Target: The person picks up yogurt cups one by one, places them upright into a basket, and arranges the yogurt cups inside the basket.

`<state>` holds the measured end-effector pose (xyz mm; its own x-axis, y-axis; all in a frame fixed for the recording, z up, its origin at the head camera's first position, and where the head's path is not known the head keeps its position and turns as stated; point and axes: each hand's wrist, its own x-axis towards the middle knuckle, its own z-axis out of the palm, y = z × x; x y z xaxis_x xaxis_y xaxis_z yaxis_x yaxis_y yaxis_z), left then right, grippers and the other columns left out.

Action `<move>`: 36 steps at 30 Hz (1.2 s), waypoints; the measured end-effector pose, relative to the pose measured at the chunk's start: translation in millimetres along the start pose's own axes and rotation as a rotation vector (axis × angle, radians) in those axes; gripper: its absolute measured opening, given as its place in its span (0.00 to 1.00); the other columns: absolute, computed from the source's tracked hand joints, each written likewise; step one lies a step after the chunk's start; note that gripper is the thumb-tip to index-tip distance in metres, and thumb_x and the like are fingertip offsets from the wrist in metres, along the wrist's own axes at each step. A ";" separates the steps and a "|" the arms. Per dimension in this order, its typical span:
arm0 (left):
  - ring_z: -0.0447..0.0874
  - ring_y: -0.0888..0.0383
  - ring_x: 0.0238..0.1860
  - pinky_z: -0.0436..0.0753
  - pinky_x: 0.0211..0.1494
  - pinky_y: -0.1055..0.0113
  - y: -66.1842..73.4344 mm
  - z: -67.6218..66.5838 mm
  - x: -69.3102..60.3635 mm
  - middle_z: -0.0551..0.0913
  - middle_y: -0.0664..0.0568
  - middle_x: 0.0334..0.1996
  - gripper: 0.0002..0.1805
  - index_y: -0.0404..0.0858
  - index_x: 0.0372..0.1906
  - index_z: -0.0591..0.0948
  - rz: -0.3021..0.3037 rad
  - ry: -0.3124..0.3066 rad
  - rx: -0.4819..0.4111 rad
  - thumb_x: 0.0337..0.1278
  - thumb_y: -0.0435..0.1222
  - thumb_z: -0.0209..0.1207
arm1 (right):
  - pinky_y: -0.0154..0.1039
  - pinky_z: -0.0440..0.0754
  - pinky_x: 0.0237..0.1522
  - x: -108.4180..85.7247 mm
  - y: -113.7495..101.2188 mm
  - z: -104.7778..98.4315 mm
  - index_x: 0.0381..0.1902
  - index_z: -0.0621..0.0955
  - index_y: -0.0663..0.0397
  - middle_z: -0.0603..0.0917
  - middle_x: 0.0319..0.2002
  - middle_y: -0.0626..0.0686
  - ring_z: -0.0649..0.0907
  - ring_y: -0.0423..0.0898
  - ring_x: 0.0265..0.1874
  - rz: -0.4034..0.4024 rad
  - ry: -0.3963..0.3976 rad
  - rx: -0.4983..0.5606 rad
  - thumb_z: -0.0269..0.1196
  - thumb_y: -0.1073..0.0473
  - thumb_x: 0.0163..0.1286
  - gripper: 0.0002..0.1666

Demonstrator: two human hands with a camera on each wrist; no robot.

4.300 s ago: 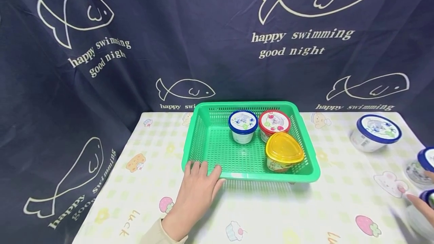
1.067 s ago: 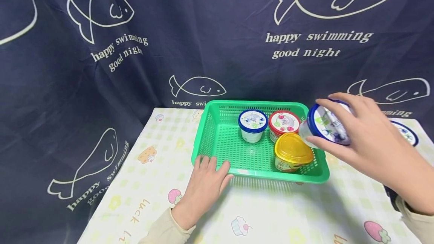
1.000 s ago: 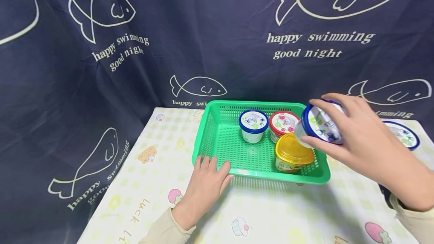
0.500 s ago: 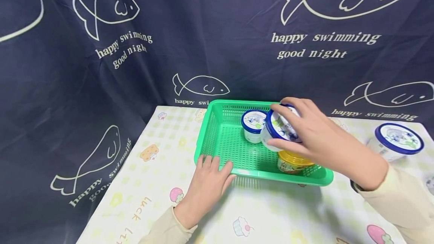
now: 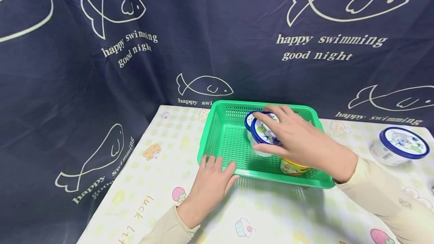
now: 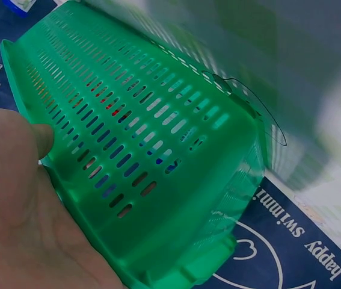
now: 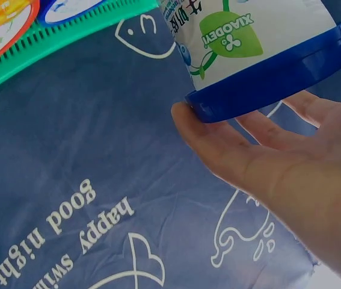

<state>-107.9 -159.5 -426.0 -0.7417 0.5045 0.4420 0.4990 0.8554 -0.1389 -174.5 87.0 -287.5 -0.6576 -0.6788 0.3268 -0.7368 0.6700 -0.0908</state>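
Observation:
My right hand [image 5: 296, 136] holds a white tub with a blue lid [image 5: 262, 133] by the lid, over the green basket [image 5: 271, 176]. In the right wrist view, fingers and thumb span the blue rim of this tub [image 7: 266, 45]. Another blue-lidded tub [image 5: 249, 119] stands in the basket just behind it, partly covered. A yellow-lidded tub [image 5: 293, 168] shows under my right wrist. The red-lidded tub [image 7: 15, 37] is hidden in the head view but appears in the right wrist view. My left hand [image 5: 211, 185] grips the basket's front rim, fingers hooked over it and thumb outside.
On the table's right side stands a blue-lidded tub [image 5: 400, 146], with part of something else cut off at the frame's edge. A dark blue curtain [image 5: 254, 48] with fish prints hangs behind the table. The tablecloth [image 5: 271, 214] is pale and printed.
My right hand has come from the table's right side with a blue-lidded tub, moving left and down over the basket. My left hand keeps its place on the rim; the view has shifted slightly.

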 end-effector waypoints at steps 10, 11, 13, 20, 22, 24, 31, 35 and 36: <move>0.74 0.47 0.33 0.73 0.51 0.48 -0.3 1.4 -0.4 0.70 0.50 0.27 0.17 0.46 0.43 0.71 0.011 0.011 0.025 0.74 0.54 0.43 | 0.60 0.74 0.57 3.0 4.3 15.7 0.68 0.72 0.52 0.73 0.61 0.60 0.73 0.60 0.59 -0.057 -0.021 0.021 0.63 0.31 0.64 0.44; 0.74 0.47 0.33 0.73 0.51 0.48 -0.2 1.3 -0.5 0.70 0.50 0.27 0.17 0.45 0.43 0.71 0.012 0.010 0.020 0.75 0.54 0.43 | 0.60 0.74 0.58 3.4 4.9 17.3 0.68 0.72 0.53 0.74 0.61 0.61 0.73 0.60 0.59 -0.068 -0.025 0.021 0.63 0.31 0.64 0.44; 0.75 0.47 0.33 0.73 0.52 0.47 0.2 1.2 -0.5 0.70 0.50 0.27 0.18 0.45 0.44 0.71 0.014 0.009 0.013 0.75 0.54 0.40 | 0.59 0.74 0.58 4.1 6.1 19.9 0.67 0.73 0.55 0.74 0.61 0.62 0.74 0.60 0.58 -0.079 -0.038 0.019 0.64 0.31 0.63 0.45; 0.75 0.46 0.33 0.73 0.53 0.47 0.9 0.5 0.2 0.70 0.50 0.27 0.19 0.45 0.44 0.71 0.010 0.009 0.015 0.77 0.54 0.38 | 0.57 0.76 0.55 5.4 9.3 29.2 0.67 0.73 0.57 0.73 0.61 0.63 0.75 0.60 0.55 -0.088 -0.088 0.007 0.65 0.31 0.61 0.47; 0.75 0.47 0.33 0.73 0.53 0.47 0.7 -0.1 0.2 0.71 0.50 0.27 0.19 0.45 0.44 0.71 0.008 0.004 0.022 0.76 0.54 0.38 | 0.57 0.76 0.54 6.3 9.7 32.4 0.67 0.73 0.57 0.73 0.61 0.63 0.75 0.60 0.54 -0.092 -0.095 0.003 0.66 0.31 0.61 0.47; 0.75 0.47 0.34 0.73 0.53 0.47 0.4 -0.2 0.0 0.71 0.50 0.28 0.20 0.46 0.44 0.71 0.006 0.000 0.028 0.77 0.55 0.36 | 0.56 0.77 0.53 7.2 9.6 34.7 0.66 0.74 0.57 0.73 0.60 0.62 0.75 0.60 0.52 -0.105 -0.095 0.002 0.67 0.32 0.60 0.47; 0.76 0.46 0.37 0.72 0.55 0.46 -0.2 -0.2 -0.4 0.72 0.50 0.29 0.19 0.47 0.44 0.71 -0.008 -0.029 0.027 0.76 0.55 0.37 | 0.55 0.78 0.53 8.9 9.1 43.5 0.63 0.76 0.58 0.75 0.56 0.61 0.76 0.59 0.52 -0.149 -0.111 0.014 0.70 0.34 0.59 0.44; 0.77 0.46 0.38 0.72 0.57 0.45 -0.4 0.5 0.0 0.73 0.50 0.30 0.19 0.47 0.46 0.71 -0.014 -0.055 0.027 0.76 0.56 0.38 | 0.54 0.79 0.54 9.3 9.1 47.2 0.63 0.76 0.58 0.75 0.57 0.61 0.75 0.58 0.53 -0.141 -0.139 0.005 0.69 0.34 0.59 0.44; 0.77 0.45 0.38 0.71 0.57 0.44 -0.5 0.6 0.1 0.73 0.50 0.30 0.19 0.47 0.46 0.71 -0.015 -0.059 0.025 0.76 0.55 0.38 | 0.54 0.79 0.54 9.4 9.1 47.9 0.63 0.76 0.57 0.75 0.58 0.60 0.75 0.58 0.54 -0.137 -0.145 0.001 0.69 0.34 0.59 0.44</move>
<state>-108.5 -159.8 -426.5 -0.7745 0.4970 0.3913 0.4770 0.8652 -0.1546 -195.0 72.2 -330.4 -0.5667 -0.8000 0.1971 -0.8211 0.5680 -0.0552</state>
